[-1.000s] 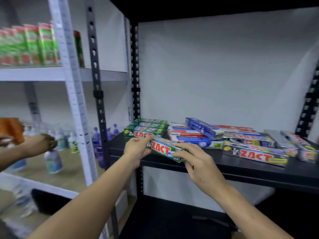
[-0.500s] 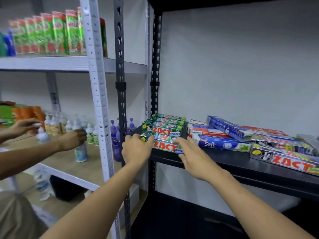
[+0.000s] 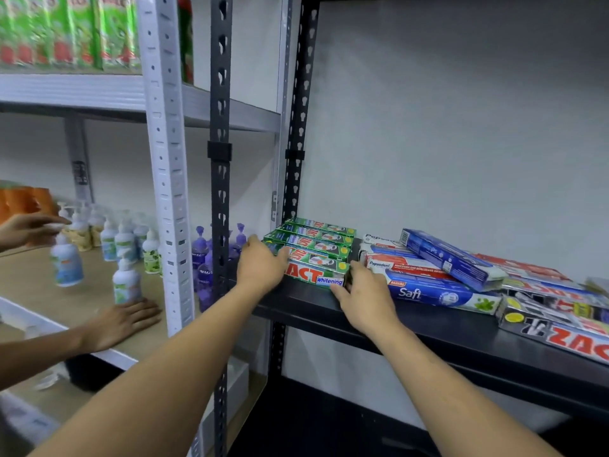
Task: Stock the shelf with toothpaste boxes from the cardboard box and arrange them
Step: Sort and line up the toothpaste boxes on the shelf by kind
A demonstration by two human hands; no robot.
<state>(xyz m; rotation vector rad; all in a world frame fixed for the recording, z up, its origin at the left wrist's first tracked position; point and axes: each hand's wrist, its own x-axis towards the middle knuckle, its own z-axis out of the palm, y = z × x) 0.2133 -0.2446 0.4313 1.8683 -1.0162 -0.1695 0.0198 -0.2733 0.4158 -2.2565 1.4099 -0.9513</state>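
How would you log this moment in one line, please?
phase: arranging | object: front green ZACT box, flat on black shelf | left hand: holds left end | right hand: touches right end | other boxes: loose pile at right
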